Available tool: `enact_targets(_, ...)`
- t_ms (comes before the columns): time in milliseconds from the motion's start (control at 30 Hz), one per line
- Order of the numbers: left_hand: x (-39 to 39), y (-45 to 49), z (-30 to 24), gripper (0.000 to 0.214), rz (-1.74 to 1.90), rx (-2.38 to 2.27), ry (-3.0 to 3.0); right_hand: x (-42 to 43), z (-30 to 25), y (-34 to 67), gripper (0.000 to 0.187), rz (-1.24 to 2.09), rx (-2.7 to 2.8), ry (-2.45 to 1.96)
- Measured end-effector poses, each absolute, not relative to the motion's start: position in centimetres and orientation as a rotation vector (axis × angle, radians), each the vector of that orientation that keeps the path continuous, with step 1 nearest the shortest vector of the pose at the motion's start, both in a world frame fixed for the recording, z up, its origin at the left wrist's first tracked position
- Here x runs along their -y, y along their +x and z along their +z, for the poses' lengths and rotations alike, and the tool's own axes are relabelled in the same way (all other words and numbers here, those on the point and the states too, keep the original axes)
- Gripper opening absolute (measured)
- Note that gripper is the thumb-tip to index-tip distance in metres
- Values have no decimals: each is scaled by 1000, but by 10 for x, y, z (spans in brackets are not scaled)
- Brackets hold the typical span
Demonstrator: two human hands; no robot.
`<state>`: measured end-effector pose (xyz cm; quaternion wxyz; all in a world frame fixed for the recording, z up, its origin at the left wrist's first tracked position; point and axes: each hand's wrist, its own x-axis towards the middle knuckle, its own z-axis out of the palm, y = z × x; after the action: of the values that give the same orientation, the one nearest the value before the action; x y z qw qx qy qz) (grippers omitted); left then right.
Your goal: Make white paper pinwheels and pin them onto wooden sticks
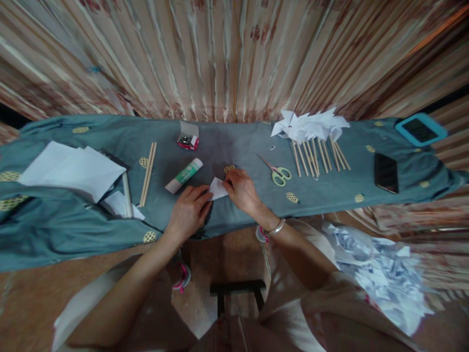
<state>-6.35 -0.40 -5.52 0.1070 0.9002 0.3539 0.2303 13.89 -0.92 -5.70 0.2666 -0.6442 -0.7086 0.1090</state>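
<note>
Near the front middle of the cloth-covered table, a small folded piece of white paper (217, 189) lies between my two hands. My left hand (191, 208) presses its left corner with the fingers drawn together. On the paper's right edge, my right hand (242, 190) pinches with thumb and fingers; a metal bangle is on that wrist. A glue stick (184, 175) with a green label lies just beyond my left hand. Behind it stands an open small red box (188, 141) of shiny metal pins. Green-handled scissors (277, 172) rest to the right of my right hand.
Several white paper pinwheels (311, 127) on wooden sticks lie at the back right. White paper sheets (71, 168) and bare wooden sticks (148, 174) are at left. A black phone (386, 172) and a blue-framed device (421, 129) sit far right. Paper scraps (388, 274) fill a bag below.
</note>
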Motion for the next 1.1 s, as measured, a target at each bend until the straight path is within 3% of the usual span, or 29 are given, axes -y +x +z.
enact_targets(900,19,-52,-55,58,364,-997,2779,15,-60,139,12,259,1914,-1699)
enact_targets(1100,21,-53,-55,66,343,-970,2822,28,-66,136,28,235,1912,-1611)
